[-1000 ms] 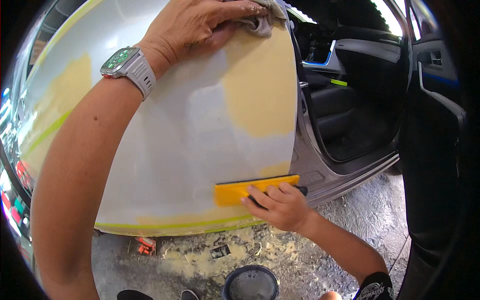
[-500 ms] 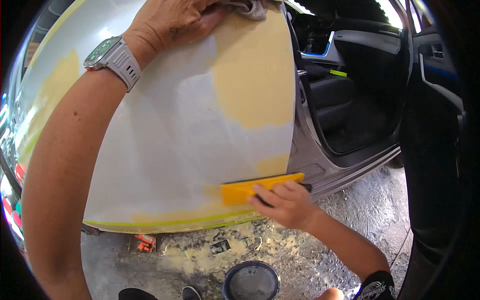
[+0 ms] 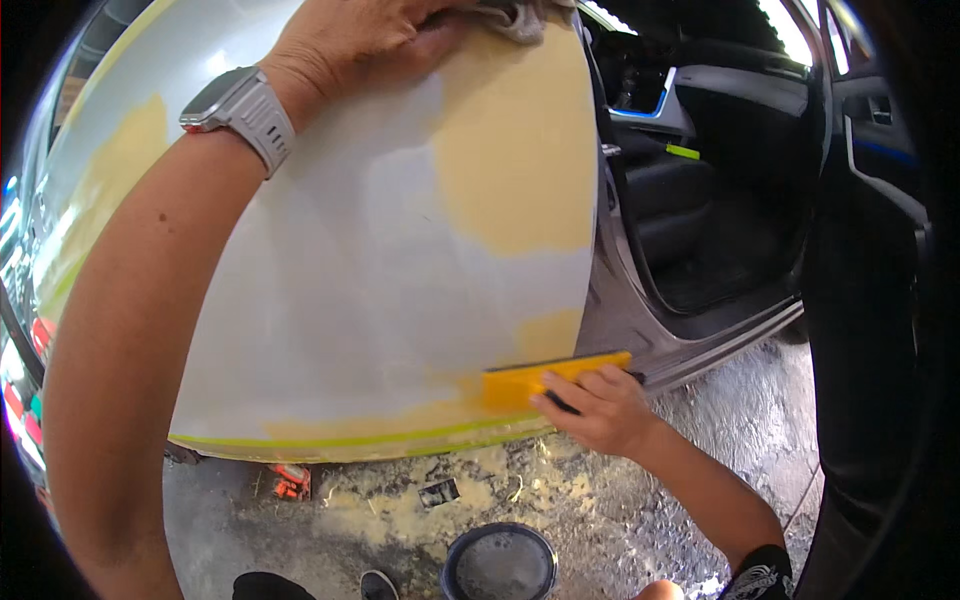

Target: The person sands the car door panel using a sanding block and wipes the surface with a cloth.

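A pale grey car panel [image 3: 330, 290] with yellowish filler patches [image 3: 515, 170] spreads in front of me. My right hand [image 3: 605, 408] grips a long yellow sanding block [image 3: 515, 383] with a dark handle, laid against the panel's lower right part. The block's right end reaches past the panel edge, over the door sill. At the top, my left hand [image 3: 375, 40] leans on the panel, its fingers curled around a crumpled grey cloth [image 3: 515, 18]; the fingertips are partly hidden. A watch with a light strap [image 3: 255, 120] is on my left wrist.
Right of the panel is an open doorway with a dark seat [image 3: 665, 200] and an open car door [image 3: 880, 150]. Green tape [image 3: 350, 443] runs along the panel's lower edge. Below, a dark tub of liquid [image 3: 500, 562] and an orange object [image 3: 290, 482] stand on the wet, dust-spattered floor.
My right hand has slid the sanding block to the right along the panel's lower part. My left hand stays with the cloth at the top. The watch face has gone dark.
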Tool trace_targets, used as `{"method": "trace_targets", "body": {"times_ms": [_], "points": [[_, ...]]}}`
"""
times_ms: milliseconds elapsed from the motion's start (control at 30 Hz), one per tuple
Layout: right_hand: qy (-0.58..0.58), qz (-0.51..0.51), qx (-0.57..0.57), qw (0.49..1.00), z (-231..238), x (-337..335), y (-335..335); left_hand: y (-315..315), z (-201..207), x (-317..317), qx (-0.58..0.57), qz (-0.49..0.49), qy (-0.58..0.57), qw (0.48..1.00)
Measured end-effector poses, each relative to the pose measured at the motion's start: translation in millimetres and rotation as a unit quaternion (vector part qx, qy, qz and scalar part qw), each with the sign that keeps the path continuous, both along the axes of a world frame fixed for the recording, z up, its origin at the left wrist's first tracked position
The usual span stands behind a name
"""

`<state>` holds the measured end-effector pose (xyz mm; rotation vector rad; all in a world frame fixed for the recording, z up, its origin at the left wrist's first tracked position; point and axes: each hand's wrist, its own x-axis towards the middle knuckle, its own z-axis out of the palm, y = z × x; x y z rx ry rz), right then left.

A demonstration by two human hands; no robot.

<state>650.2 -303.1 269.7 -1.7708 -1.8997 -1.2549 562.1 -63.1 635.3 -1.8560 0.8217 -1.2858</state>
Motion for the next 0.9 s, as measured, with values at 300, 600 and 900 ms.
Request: {"method": "trace_targets", "body": {"times_ms": [300, 600, 900], "points": [[-0.003, 0.037, 0.050, 0.998, 28, -40, 56, -6, -1, -4, -0.015, 0.016, 0.007, 1.000], [-0.017, 0.009, 0.029, 0.999, 1, 8, -5, -13, -4, 11, -0.023, -0.004, 0.019, 1.000], [-0.008, 0.022, 0.022, 0.999, -2, 2, 0, -8, -1, -1, -0.025, 0.023, 0.006, 0.999]]}}
